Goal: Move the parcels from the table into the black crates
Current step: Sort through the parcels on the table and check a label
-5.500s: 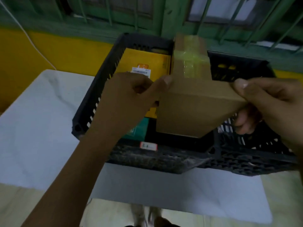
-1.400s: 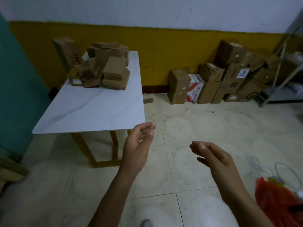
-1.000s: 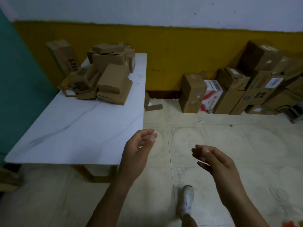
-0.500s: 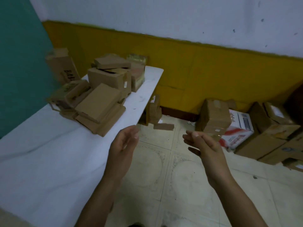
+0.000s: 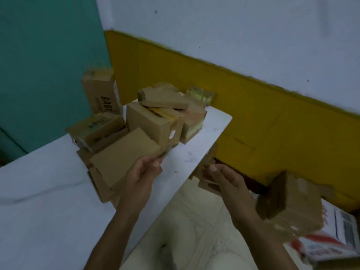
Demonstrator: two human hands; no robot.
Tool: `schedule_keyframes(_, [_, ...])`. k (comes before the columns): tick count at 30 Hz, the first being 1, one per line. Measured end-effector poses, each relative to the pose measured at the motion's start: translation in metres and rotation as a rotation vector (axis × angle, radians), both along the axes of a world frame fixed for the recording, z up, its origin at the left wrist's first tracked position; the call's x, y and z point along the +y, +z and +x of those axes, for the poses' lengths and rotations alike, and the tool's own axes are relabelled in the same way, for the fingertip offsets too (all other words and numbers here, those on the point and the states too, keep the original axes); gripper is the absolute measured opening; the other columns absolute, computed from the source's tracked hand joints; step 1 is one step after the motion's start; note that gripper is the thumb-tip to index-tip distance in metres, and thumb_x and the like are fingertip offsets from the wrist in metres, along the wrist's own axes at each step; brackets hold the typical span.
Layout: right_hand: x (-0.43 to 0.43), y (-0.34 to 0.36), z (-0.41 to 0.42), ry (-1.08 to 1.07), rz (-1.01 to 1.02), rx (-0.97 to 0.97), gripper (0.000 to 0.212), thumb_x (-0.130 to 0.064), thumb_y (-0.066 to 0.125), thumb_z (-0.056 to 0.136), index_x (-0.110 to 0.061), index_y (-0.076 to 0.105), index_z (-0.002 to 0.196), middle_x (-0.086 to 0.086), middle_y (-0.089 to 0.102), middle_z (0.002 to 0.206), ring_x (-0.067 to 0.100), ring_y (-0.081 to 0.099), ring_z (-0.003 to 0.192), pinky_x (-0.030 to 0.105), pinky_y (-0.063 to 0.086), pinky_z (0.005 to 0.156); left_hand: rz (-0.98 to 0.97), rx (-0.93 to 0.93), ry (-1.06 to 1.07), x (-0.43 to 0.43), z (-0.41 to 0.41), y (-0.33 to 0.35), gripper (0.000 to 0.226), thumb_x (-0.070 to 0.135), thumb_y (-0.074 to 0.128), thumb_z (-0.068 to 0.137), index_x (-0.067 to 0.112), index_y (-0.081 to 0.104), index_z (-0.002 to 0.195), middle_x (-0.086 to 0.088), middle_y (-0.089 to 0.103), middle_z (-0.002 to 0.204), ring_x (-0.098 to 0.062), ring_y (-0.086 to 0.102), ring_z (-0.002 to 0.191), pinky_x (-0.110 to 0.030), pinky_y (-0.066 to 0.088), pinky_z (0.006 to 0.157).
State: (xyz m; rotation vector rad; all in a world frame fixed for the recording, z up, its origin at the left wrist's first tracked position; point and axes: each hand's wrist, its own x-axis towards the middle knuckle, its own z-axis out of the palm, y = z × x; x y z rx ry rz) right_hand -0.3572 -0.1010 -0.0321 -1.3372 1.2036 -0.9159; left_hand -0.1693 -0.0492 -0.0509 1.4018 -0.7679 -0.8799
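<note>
Several brown cardboard parcels are piled at the far end of the white table (image 5: 48, 201). A flat parcel (image 5: 124, 156) lies tilted on top of the pile's near side, with a cube-shaped parcel (image 5: 152, 125) behind it. My left hand (image 5: 142, 176) hovers at the flat parcel's near right corner, fingers loosely curled and holding nothing; contact is unclear. My right hand (image 5: 224, 180) floats past the table's right edge, fingers relaxed and empty. No black crate is in view.
A tall box with dark lettering (image 5: 101, 92) leans against the teal wall. Cardboard boxes (image 5: 288, 201) and a red-and-white carton (image 5: 331, 240) sit on the tiled floor to the right, by the yellow wall. Small boxes (image 5: 211, 152) lie under the table edge.
Earlier both hands held a parcel over the black crates. Since then I have turned and closed in on the table; both empty hands have come up to the parcel pile.
</note>
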Motion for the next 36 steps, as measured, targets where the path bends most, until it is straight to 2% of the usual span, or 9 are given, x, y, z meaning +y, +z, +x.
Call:
schedule_keyframes(8, [-0.129,-0.009,0.042,0.061,0.041,-0.016,0.019,-0.027,0.050,0.097,-0.027,0.069,0.096,-0.009,0.073,0.098,-0.001,0.068,0.089,0.021,0.049,0.077,0.026,-0.049,0.054,-0.099,0.037,0.014,0.022,0.030,0.053,0.094,0.030,0.062,0.114,0.016,0.067,0.108,0.004,0.062,0.099,-0.017,0.051,0.080])
schedule_keyframes(14, [-0.213,-0.022,0.080,0.144,0.119,-0.002,0.018,-0.017,0.052,0.097,-0.020,0.068,0.088,0.002,0.072,0.094,0.015,0.067,0.092,0.031,0.051,0.084,0.105,-0.027,0.236,-0.138,0.066,0.000,0.022,0.024,0.053,0.094,0.026,0.062,0.114,0.012,0.069,0.107,0.003,0.062,0.102,-0.024,0.047,0.090])
schedule_keyframes(18, [-0.276,-0.029,0.106,0.223,0.046,0.011,0.020,-0.018,0.056,0.096,-0.027,0.070,0.085,-0.004,0.072,0.090,0.015,0.066,0.092,0.030,0.052,0.080,0.160,-0.006,0.353,-0.166,0.076,-0.010,0.020,0.024,0.054,0.094,0.032,0.062,0.111,0.014,0.069,0.109,0.002,0.062,0.103,-0.023,0.048,0.090])
schedule_keyframes(21, [-0.323,-0.047,0.118,0.293,0.012,0.071,0.013,-0.021,0.058,0.095,-0.022,0.069,0.100,-0.008,0.071,0.097,-0.001,0.064,0.090,0.020,0.050,0.073,0.198,-0.014,0.442,-0.198,0.074,-0.014,0.031,0.021,0.054,0.094,0.026,0.057,0.124,0.015,0.061,0.121,0.011,0.057,0.101,-0.007,0.047,0.081])
schedule_keyframes(23, [-0.352,-0.062,0.124,0.395,0.019,0.135,0.022,-0.023,0.060,0.095,-0.014,0.065,0.114,-0.001,0.068,0.106,0.001,0.063,0.096,0.020,0.053,0.078,0.232,0.006,0.465,-0.222,0.069,-0.018,0.040,0.019,0.053,0.095,0.023,0.049,0.134,0.017,0.057,0.122,0.019,0.053,0.095,0.002,0.043,0.070])
schedule_keyframes(25, [-0.371,-0.075,0.130,0.517,0.068,0.186,0.029,-0.027,0.061,0.093,-0.012,0.061,0.118,0.002,0.067,0.110,0.012,0.063,0.102,0.026,0.054,0.084,0.270,0.043,0.456,-0.240,0.062,-0.022,0.047,0.028,0.053,0.093,0.026,0.043,0.140,0.018,0.054,0.128,0.018,0.053,0.104,-0.002,0.045,0.076])
schedule_keyframes(27, [-0.378,-0.081,0.137,0.609,0.139,0.205,0.020,-0.022,0.060,0.094,-0.018,0.058,0.114,-0.010,0.063,0.104,0.004,0.061,0.097,0.011,0.050,0.073,0.363,0.036,0.439,-0.252,0.056,-0.026,0.072,0.054,0.055,0.083,0.031,0.032,0.147,0.014,0.045,0.143,0.001,0.047,0.125,-0.020,0.045,0.097])
schedule_keyframes(29, [-0.382,-0.086,0.140,0.673,0.123,0.236,0.022,-0.021,0.059,0.094,-0.023,0.055,0.116,-0.018,0.059,0.105,-0.001,0.058,0.097,0.010,0.047,0.070,0.436,0.005,0.477,-0.261,0.048,-0.032,0.088,0.069,0.057,0.077,0.033,0.024,0.149,0.014,0.040,0.147,-0.004,0.045,0.128,-0.028,0.043,0.103])
schedule_keyframes(36, [-0.399,-0.087,0.125,0.726,0.163,0.209,0.025,-0.025,0.058,0.094,-0.027,0.055,0.119,-0.017,0.058,0.106,-0.003,0.056,0.093,0.013,0.045,0.066,0.437,0.007,0.689,-0.268,0.009,-0.026,0.062,0.041,0.056,0.086,0.021,0.042,0.143,0.010,0.055,0.134,-0.004,0.055,0.116,-0.001,0.045,0.079])
